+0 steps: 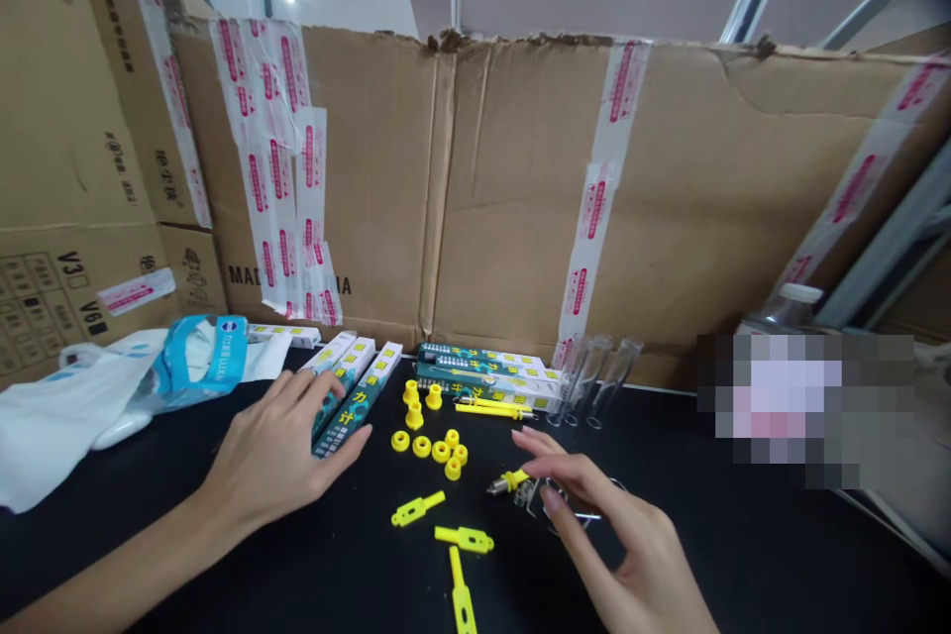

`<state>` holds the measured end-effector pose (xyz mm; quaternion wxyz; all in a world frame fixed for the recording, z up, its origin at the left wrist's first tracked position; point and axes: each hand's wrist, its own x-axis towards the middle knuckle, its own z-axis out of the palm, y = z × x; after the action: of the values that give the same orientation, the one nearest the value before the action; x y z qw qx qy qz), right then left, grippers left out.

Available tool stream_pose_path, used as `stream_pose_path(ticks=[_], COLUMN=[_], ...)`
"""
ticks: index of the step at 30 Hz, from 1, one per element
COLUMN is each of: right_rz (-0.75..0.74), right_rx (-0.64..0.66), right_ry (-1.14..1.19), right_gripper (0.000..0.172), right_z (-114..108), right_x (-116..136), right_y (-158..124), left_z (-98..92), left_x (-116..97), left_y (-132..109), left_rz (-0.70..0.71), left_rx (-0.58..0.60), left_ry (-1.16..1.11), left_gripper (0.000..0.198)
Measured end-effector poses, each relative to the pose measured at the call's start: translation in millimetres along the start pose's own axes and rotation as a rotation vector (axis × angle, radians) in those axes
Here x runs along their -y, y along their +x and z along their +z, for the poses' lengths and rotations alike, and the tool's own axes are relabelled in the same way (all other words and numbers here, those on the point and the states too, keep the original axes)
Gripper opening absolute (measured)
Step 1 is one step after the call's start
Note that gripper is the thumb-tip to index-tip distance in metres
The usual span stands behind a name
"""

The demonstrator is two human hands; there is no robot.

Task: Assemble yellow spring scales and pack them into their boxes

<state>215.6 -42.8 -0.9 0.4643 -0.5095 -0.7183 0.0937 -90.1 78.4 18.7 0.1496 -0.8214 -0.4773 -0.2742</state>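
Your left hand (271,441) was over boxes (363,398), fingers apart; your right hand (620,515), thumb and fingers parted, hung over metal parts (524,492).

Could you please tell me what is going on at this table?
A person's left hand, spread, is over narrow green-and-white cardboard boxes; whether it touches them is unclear. The right hand, loosely open, is over small metal wire parts. Small round yellow plastic parts and three flat yellow plastic pieces lie on the black tabletop.
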Motion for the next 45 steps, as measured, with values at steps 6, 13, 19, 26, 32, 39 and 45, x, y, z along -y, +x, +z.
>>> stream_pose_path(ticks=[6,13,19,26,32,39,45], right_rz=[-0.018,-0.001,-0.024,-0.101,-0.126,-0.144,-0.185], right_rx=[0.017,0.018,0.038,0.057,0.06,0.068,0.075], right_ry=[0.002,0.035,0.014,-0.042,-0.04,-0.059,-0.086], right_gripper=[0.021,0.022,0.02,0.021,0.023,0.024,0.028], right_z=[1,1,1,0,2,1,0], right_x=[1,3,0,-3,-3,-2,-2], right_y=[0,1,0,-1,0,-1,-1], left_z=[21.1,31.7,28.7,29.0,34.4,34.3,12.9], left_x=[48,79,84,87,90,73,35], left_y=[7,17,18,17,15,13,2], left_rz=[-0.097,-0.264,-0.331,-0.28,-0.268,-0.284,0.119], left_rx=[0.006,0.156,0.179,0.183,0.195,0.156,0.193], left_ry=[-0.063,-0.196,-0.221,-0.179,-0.136,-0.138,0.001], left_gripper=[0.038,0.054,0.057,0.053,0.056,0.069,0.05])
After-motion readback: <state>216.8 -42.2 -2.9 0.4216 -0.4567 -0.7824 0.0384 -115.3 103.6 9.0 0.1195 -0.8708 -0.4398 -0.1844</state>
